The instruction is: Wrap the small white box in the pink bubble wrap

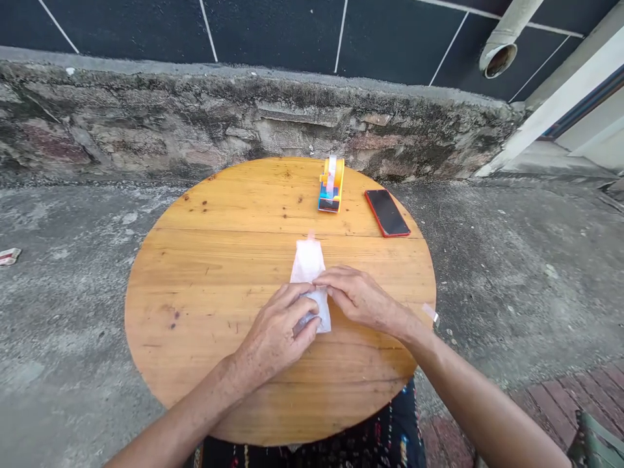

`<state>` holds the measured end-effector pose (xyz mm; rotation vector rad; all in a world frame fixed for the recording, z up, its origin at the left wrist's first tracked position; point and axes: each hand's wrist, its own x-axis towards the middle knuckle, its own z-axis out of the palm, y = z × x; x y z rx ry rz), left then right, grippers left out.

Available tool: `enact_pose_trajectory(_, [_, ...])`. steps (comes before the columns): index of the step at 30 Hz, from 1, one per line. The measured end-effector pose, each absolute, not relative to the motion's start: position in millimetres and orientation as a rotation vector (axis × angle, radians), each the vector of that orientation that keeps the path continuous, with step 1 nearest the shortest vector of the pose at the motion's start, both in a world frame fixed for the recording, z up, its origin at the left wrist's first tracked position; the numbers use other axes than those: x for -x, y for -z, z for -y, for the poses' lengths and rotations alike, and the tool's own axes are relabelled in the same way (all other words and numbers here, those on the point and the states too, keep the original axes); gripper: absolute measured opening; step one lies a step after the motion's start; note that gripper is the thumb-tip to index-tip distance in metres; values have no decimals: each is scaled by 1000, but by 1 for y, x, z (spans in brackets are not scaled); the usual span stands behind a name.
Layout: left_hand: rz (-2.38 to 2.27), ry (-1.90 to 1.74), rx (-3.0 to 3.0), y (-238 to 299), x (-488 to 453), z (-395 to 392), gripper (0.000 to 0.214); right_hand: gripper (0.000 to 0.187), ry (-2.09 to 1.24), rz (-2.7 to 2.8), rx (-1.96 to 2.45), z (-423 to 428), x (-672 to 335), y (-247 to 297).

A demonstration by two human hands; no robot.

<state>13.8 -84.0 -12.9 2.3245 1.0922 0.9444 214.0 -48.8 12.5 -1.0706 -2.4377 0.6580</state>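
A narrow white packet [308, 259] lies on the round wooden table [205, 260]. Its lower half looks translucent and bluish, like plastic wrap, and a small pinkish strip sticks out from its far end. My left hand [285, 318] rests across the packet's near part with bent fingers, thumb and fingers closed on its left side. From the right, my right hand [361, 296] has its fingertips pinched together at the middle of the packet, meeting the left fingertips. Whether a strip of tape lies under the fingertips is hidden.
A yellow and blue tape dispenser [332, 185] stands at the table's far side. To its right lies a phone [387, 213] in a red case. A piece of clear tape [429, 312] hangs at the right table edge. Behind the table runs a stone wall base [195, 123].
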Motion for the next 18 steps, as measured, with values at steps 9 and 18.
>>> enact_pose_trajectory(9, [-1068,-910,-2303,14,-13,80,11,72,-465,2496,1159,92,-216,-3])
enact_pose_trajectory(18, [-1054,-881,-2255,11,-13,82,12,53,-309,2394,1244,93,-198,14])
